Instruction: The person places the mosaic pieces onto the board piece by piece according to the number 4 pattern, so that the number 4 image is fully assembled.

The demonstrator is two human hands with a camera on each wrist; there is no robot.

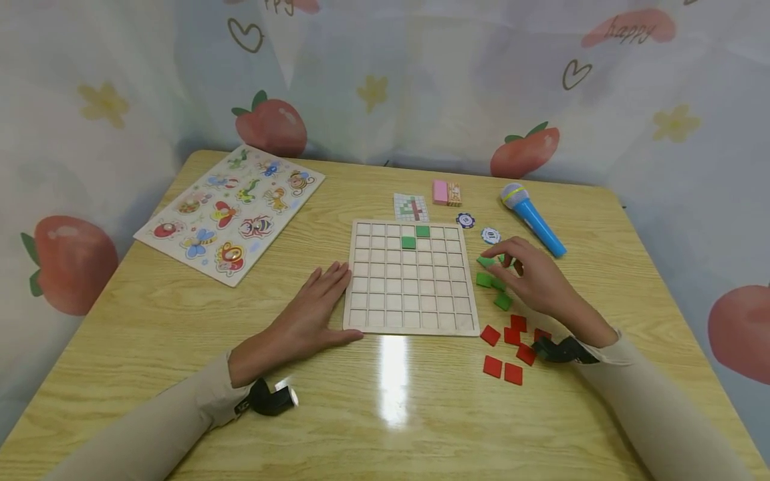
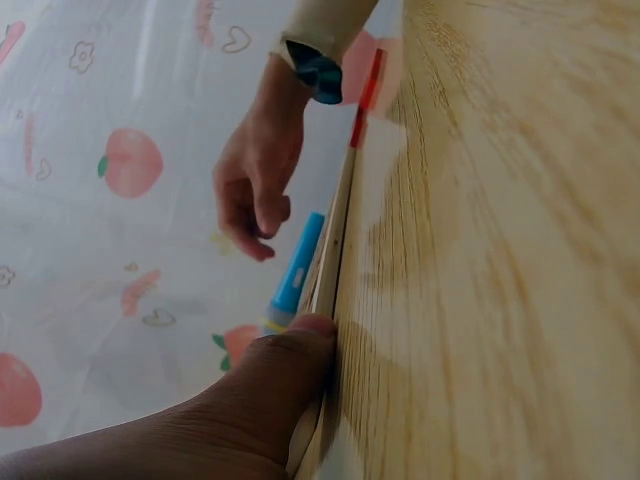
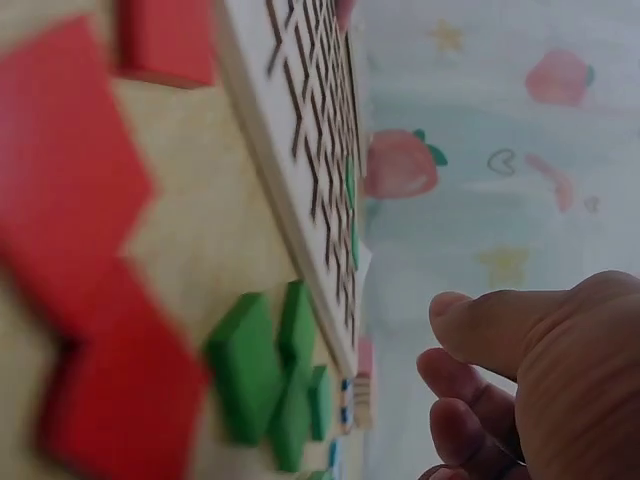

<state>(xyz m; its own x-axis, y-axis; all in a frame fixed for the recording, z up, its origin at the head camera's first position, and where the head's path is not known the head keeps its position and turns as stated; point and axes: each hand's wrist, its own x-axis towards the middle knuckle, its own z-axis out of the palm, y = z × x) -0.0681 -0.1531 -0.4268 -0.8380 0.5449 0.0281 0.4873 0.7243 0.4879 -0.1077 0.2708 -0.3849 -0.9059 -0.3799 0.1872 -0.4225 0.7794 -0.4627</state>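
Note:
A wooden grid board [image 1: 411, 314] lies mid-table with two green tiles [image 1: 415, 237] set in its upper rows. My left hand [image 1: 319, 300] lies flat on the table, fingers straight against the board's left edge; its thumb [image 2: 290, 350] touches that edge. My right hand [image 1: 526, 270] hovers right of the board over loose green tiles [image 1: 493, 284], fingers loosely curled, fingertips [image 1: 496, 255] next to one green tile [image 1: 484, 261]. Nothing shows between its thumb [image 3: 470, 320] and fingers. Red tiles [image 1: 504, 351] lie nearer me, by the right wrist.
An insect puzzle board [image 1: 231, 210] lies at the back left. Behind the grid are a pattern card [image 1: 412, 207], a pink block [image 1: 446, 192], two poker chips [image 1: 478, 227] and a blue toy microphone [image 1: 532, 217]. A strawberry-print curtain backs the table.

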